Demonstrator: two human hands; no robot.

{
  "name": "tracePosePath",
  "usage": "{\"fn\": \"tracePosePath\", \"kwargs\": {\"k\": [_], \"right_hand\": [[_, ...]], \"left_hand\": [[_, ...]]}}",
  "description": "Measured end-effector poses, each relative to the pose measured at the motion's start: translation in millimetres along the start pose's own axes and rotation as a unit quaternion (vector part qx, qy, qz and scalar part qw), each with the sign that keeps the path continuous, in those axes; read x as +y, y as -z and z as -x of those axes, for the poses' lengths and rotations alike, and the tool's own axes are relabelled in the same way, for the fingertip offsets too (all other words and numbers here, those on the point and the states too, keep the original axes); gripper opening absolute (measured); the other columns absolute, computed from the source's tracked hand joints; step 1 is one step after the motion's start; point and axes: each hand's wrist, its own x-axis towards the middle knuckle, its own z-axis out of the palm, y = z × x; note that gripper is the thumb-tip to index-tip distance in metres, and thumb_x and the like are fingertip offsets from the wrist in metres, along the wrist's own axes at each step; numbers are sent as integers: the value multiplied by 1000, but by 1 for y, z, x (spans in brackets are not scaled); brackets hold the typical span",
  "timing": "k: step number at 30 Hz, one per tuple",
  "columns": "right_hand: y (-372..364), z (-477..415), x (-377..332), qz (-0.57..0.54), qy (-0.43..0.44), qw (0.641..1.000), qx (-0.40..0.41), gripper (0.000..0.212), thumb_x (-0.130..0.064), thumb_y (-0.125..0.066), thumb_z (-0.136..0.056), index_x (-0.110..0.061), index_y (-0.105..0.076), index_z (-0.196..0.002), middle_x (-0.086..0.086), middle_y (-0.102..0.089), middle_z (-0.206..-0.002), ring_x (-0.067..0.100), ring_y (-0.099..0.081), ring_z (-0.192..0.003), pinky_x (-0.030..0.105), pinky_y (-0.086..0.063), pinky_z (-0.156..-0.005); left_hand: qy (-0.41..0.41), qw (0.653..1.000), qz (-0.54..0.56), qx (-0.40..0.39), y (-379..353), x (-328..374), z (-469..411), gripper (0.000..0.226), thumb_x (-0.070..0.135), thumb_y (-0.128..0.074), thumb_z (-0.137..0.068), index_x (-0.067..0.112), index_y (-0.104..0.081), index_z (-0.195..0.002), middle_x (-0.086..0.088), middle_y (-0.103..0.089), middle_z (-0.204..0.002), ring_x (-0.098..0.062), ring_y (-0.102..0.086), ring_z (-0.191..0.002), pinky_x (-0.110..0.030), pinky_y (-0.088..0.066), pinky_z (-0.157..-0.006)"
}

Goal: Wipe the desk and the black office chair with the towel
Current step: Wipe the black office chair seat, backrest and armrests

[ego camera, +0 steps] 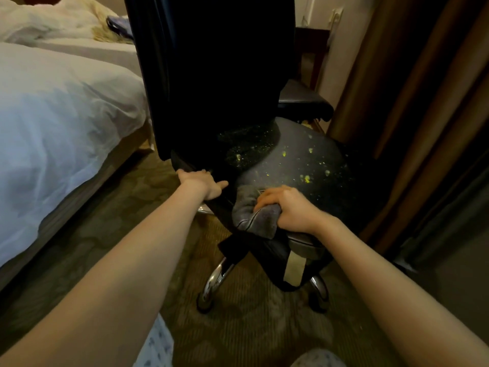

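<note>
Head view is looking down at a black office chair (291, 154) standing on patterned carpet (251, 335) between a bed (53, 115) on the left and brown curtains (410, 102) on the right. The chair's seat is facing up toward the camera, and it is dotted with yellowish crumbs (307, 178) and fine specks, thickest toward the middle and back. Its tall dark backrest is rising at the top of the frame, and one armrest (304, 103) is showing on the far right side.

The person's right hand (288, 207) is pressing a grey towel (251, 213) onto the near edge of the seat; the fingers (267, 197) are closed, bunching the cloth in a firm grip, and the loose end is hanging over the seat's front edge. The left hand (203, 182) is resting on the chair's left edge, just below the backrest, with its fingers curled around that edge and the thumb pointing toward the towel. The two hands are near each other but apart.

Chrome legs with casters (209, 295) are showing under the seat.
</note>
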Motion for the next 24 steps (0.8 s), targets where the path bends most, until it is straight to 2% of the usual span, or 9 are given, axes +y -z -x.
{"fn": "tracePosePath", "kwargs": {"k": [4,8,10,13,15,17,20,22,24], "right_hand": [[-5,21,2,17,-47,997,61,29,-10,-69,-77,-20,-72,-105,1,-64,-116,24,-55,-107,29,-36,-93],[-7,47,21,51,-173,974,140,38,-9,-64,-77,-27,-69,-110,-4,-58,-123,26,-48,-108,35,-43,-89],[-4,67,42,49,-259,944,196,44,-4,-60,-75,-25,-68,-113,-1,-58,-123,32,-49,-110,40,-46,-89],[-4,98,62,53,-396,885,239,47,-3,-58,-80,-21,-61,-124,6,-51,-131,38,-43,-113,47,-43,-92],[-9,107,59,62,-435,857,268,46,-5,-58,-82,-19,-59,-126,8,-51,-132,39,-43,-112,46,-41,-92],[-14,100,47,62,-406,854,319,45,-5,-60,-78,-18,-64,-121,8,-56,-127,39,-45,-109,42,-41,-90],[-10,70,11,45,-267,895,355,45,-7,-60,-70,-19,-70,-112,6,-61,-119,38,-49,-106,42,-42,-88],[-10,48,-19,96,-195,942,256,47,-10,-62,-73,-25,-66,-118,2,-56,-127,35,-43,-112,41,-40,-89],[-17,35,-37,170,-161,964,124,50,-13,-59,-80,-31,-57,-128,-3,-46,-136,30,-35,-120,39,-35,-91]], "left_hand": [[-8,999,-46,-26,-10,-2,7,59,54,-12,-98,30,-5,-151,-2,-2,-159,-27,-6,-146,-56,-6,-115],[-7,998,-62,-8,-12,1,8,57,47,-20,-101,26,-1,-151,-4,0,-159,-29,-6,-146,-57,-7,-115],[-14,996,-88,-3,-11,7,9,55,38,-29,-103,32,-2,-150,-6,2,-159,-31,-4,-146,-59,-9,-114],[-14,994,-113,0,-12,13,7,64,27,-42,-99,42,-3,-148,-8,4,-159,-34,-5,-145,-61,-11,-112],[-9,993,-120,4,-15,16,6,69,25,-47,-98,42,-3,-148,-9,5,-159,-35,-7,-144,-60,-12,-112],[-3,992,-124,12,-19,18,7,70,25,-48,-97,40,-3,-148,-10,6,-158,-36,-7,-144,-58,-13,-112],[2,996,-44,79,-24,21,11,68,25,-44,-98,24,-1,-151,-10,4,-159,-33,-11,-144,-54,-15,-114],[-46,989,64,128,-28,30,21,63,29,-37,-100,15,-2,-151,-9,-1,-159,-31,-19,-142,-50,-19,-113],[-91,981,126,114,-34,42,35,58,33,-31,-101,12,-8,-151,-8,-8,-158,-30,-22,-141,-47,-22,-111]]}}
